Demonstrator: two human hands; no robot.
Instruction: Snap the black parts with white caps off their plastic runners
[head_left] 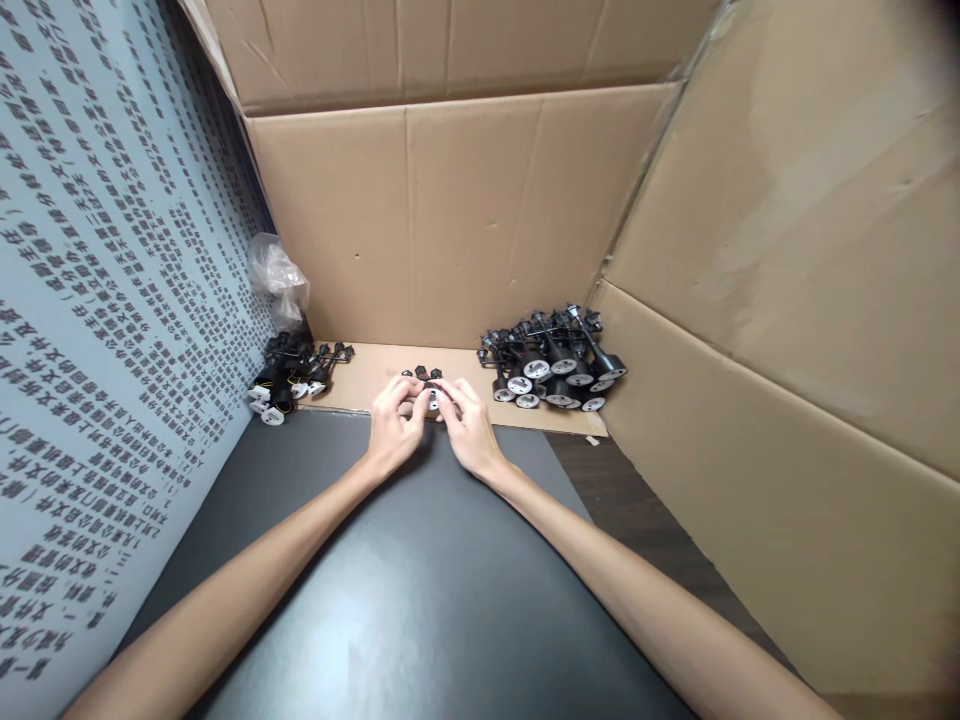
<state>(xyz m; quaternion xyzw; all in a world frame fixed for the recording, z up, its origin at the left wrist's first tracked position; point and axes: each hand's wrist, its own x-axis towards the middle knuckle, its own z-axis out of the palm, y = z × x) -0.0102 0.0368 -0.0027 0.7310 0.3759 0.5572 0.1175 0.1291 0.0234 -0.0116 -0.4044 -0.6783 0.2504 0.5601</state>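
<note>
Between my hands, near the far edge of the dark table mat, is a small black model lamp post [434, 400] with a pale round base turned towards me. Its several lantern-like heads stick out beyond my fingers. My left hand [395, 415] is closed on its left side, thumb against the base. From the right, my right hand [468, 420] pinches the same base with thumb and fingers. Fingers cover much of the post. To the left sits a small pile of similar lamp posts [296, 375], some with yellow wires showing. A larger pile of lamp posts [555, 360] lies to the right.
Cardboard walls [465, 220] rise behind and on the right. A light blue board with printed characters [135, 250] stands on the left. A clear plastic bag [279, 280] rests above the left pile. The grey mat [420, 580] lies under my forearms.
</note>
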